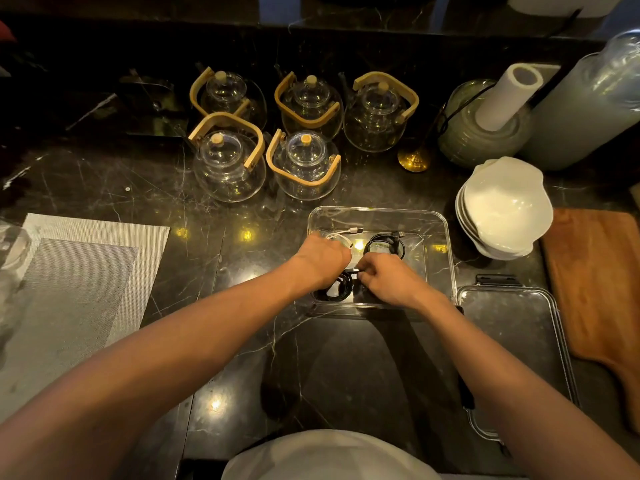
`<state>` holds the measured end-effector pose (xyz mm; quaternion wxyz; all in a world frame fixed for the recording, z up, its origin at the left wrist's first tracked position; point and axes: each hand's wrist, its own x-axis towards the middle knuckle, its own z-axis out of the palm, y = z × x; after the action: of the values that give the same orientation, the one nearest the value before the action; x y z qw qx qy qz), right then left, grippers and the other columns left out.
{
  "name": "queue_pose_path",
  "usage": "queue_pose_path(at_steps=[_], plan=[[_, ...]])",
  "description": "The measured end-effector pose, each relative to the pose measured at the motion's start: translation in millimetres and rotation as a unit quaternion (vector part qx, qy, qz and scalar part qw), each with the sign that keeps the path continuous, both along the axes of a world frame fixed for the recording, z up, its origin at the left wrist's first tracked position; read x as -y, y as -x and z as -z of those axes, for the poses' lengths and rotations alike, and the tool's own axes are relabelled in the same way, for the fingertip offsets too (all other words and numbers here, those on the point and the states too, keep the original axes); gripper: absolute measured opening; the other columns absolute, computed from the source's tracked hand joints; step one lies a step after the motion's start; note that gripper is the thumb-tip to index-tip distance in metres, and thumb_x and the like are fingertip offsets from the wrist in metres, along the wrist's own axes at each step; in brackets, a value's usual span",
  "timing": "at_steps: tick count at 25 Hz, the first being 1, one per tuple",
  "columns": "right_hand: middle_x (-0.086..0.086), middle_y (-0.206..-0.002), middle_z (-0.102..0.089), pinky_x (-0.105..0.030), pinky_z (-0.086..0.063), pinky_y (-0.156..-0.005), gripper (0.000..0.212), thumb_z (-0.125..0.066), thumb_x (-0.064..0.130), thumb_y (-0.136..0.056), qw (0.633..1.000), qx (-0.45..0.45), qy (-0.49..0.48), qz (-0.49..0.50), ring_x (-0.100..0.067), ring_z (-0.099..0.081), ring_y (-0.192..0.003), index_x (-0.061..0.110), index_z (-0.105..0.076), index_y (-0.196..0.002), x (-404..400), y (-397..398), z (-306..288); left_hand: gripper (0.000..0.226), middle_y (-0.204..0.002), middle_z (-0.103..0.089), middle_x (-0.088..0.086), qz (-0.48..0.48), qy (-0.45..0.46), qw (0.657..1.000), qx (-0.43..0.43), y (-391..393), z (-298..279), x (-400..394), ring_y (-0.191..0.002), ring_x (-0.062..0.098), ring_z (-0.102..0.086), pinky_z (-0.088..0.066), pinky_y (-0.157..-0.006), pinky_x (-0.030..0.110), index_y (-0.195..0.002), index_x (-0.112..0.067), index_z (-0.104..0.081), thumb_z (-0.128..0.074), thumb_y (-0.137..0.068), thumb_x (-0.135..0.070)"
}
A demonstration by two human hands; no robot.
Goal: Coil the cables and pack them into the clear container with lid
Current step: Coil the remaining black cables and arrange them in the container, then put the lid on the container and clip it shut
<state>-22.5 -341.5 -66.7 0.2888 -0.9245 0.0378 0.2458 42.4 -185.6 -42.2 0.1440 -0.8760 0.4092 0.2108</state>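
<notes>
A clear container (440,220) stands open on the dark marble counter, right of centre. Inside it lie a coiled white cable (341,234) at the far left, a coiled black cable (384,245) at the far right, and another black coil (341,289) at the near left. Both hands are inside the container. My left hand (323,259) rests over the near black coil, fingers curled. My right hand (389,280) pinches the plug end of that black cable. The clear lid (512,327) with clips lies flat to the container's right.
Several glass teapots (304,168) with wooden handles stand behind the container. A stack of white bowls (505,209) sits at the right, with a wooden board (599,278) beyond. A paper roll (505,95) and tall jars stand at the back right. A grey woven placemat (79,282) lies left.
</notes>
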Motion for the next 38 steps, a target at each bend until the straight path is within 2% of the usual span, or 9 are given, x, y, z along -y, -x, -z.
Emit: queue_pose_path(at_steps=[4,8,15,20,23,25,28,34,38], plan=[[-0.009,-0.104,-0.074,-0.043,-0.057,-0.086,0.026,-0.06,0.02,-0.099,1.0,-0.003,-0.019,0.01,-0.025,-0.068,-0.096,0.01,-0.067,-0.123,-6.7,-1.0,-0.3,0.027,-0.122,-0.068,0.006,0.001,-0.011,1.0,0.015,-0.1,0.0,-0.2,-0.115,0.027,-0.065,-0.033,-0.111,0.045,-0.122,-0.014,-0.059,-0.058,-0.095,-0.013],[-0.009,-0.102,-0.072,-0.04,-0.055,-0.081,0.023,-0.059,0.02,-0.099,1.0,0.01,-0.014,0.022,-0.026,-0.067,-0.094,0.01,-0.068,-0.118,-5.2,-2.4,-2.0,0.025,-0.118,-0.068,0.005,-0.013,0.018,1.0,-0.013,-1.8,-2.2,-1.9,-0.111,0.026,-0.066,-0.034,-0.109,0.045,-0.12,-0.016,-0.059,-0.06,-0.095,-0.016],[-0.008,-0.104,-0.075,-0.046,-0.057,-0.087,0.019,-0.058,0.021,-0.101,1.0,0.004,-0.011,0.021,-0.024,-0.069,-0.096,0.014,-0.071,-0.112,1.3,1.0,-13.9,0.021,-0.114,-0.069,0.006,-0.053,0.122,0.988,-0.08,-4.2,-9.0,-2.0,-0.106,0.027,-0.066,-0.047,-0.083,0.037,-0.115,-0.018,-0.064,-0.056,-0.1,-0.028],[-0.004,-0.106,-0.073,-0.04,-0.056,-0.083,0.024,-0.058,0.026,-0.102,0.997,0.055,0.003,0.054,-0.02,-0.068,-0.095,0.015,-0.071,-0.119,29.9,9.4,-43.9,0.02,-0.104,-0.073,-0.001,-0.136,0.25,0.949,-0.136,-15.9,-35.3,10.5,-0.094,0.017,-0.067,-0.056,-0.084,0.039,-0.113,-0.021,-0.07,-0.061,-0.098,-0.03],[0.002,-0.101,-0.073,-0.036,-0.055,-0.08,0.022,-0.06,0.026,-0.1,0.986,0.102,-0.008,0.13,-0.013,-0.067,-0.088,0.018,-0.072,-0.118,55.3,26.5,-60.2,0.018,-0.098,-0.072,-0.002,-0.167,0.341,0.914,-0.14,-26.6,-52.9,25.0,-0.087,0.011,-0.064,-0.054,-0.08,0.031,-0.109,-0.018,-0.073,-0.065,-0.096,-0.027],[0.004,-0.1,-0.072,-0.035,-0.054,-0.081,0.021,-0.063,0.025,-0.099,0.973,0.139,-0.015,0.186,-0.012,-0.067,-0.089,0.018,-0.073,-0.116,69.0,40.6,-68.4,0.02,-0.099,-0.071,-0.002,-0.172,0.366,0.903,-0.147,-27.4,-62.2,36.2,-0.087,0.01,-0.063,-0.052,-0.079,0.027,-0.111,-0.016,-0.073,-0.067,-0.096,-0.028],[-0.002,-0.105,-0.076,-0.038,-0.056,-0.088,0.023,-0.067,0.021,-0.097,0.948,0.183,-0.022,0.261,-0.015,-0.069,-0.095,0.013,-0.074,-0.117,84.7,64.7,-76.5,0.024,-0.103,-0.072,0.0,-0.146,0.368,0.9,-0.182,-13.5,-68.6,60.6,-0.094,0.012,-0.065,-0.054,-0.082,0.029,-0.113,-0.015,-0.072,-0.068,-0.095,-0.031],[-0.005,-0.115,-0.073,-0.03,-0.052,-0.084,0.037,-0.07,0.026,-0.095,0.905,0.209,0.016,0.37,-0.014,-0.066,-0.094,0.011,-0.068,-0.129,110.8,135.6,-77.0,0.037,-0.121,-0.07,0.004,-0.043,0.309,0.915,-0.256,49.7,-60.3,131.1,-0.106,0.016,-0.066,-0.057,-0.093,0.035,-0.125,-0.015,-0.066,-0.07,-0.094,-0.034],[-0.009,-0.123,-0.07,-0.033,-0.051,-0.089,0.039,-0.072,0.026,-0.093,0.894,0.195,0.029,0.403,-0.023,-0.067,-0.107,0.01,-0.068,-0.129,121.7,186.3,-66.2,0.044,-0.125,-0.064,0.004,0.094,0.259,0.943,-0.189,85.8,-51.0,167.7,-0.114,0.022,-0.061,-0.051,-0.091,0.035,-0.131,-0.02,-0.061,-0.07,-0.091,-0.036]])
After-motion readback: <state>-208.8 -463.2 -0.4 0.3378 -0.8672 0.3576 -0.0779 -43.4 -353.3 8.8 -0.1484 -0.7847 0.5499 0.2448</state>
